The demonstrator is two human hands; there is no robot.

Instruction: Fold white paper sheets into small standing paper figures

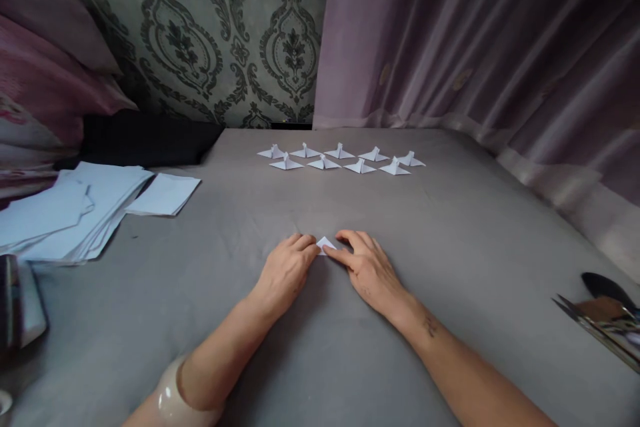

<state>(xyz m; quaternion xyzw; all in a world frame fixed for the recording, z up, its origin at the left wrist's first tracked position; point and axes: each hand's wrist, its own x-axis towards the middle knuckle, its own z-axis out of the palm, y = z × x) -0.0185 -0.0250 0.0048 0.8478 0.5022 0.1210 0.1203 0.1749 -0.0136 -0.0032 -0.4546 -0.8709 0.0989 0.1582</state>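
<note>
A small white folded paper (325, 242) lies on the grey cloth surface, its peak pointing away from me. My left hand (287, 268) is closed at its left corner, thumb and fingers pinched on the edge. From the other side, my right hand (371, 268) rests its thumb on the paper's right part. The fingers of that hand are stretched out and apart from the thumb. Both hands cover the paper's side corners. Farther back stand two rows of white folded paper figures (323, 162), each with wide pointed sides and a raised middle.
White paper sheets (107, 203) are piled at the left, beside a smaller stack of cut paper (165, 195). Scissors (595, 330) lie at the right edge. A dark folded cloth (145, 140) is at the back left. Purple curtains (400, 33) hang along the back right.
</note>
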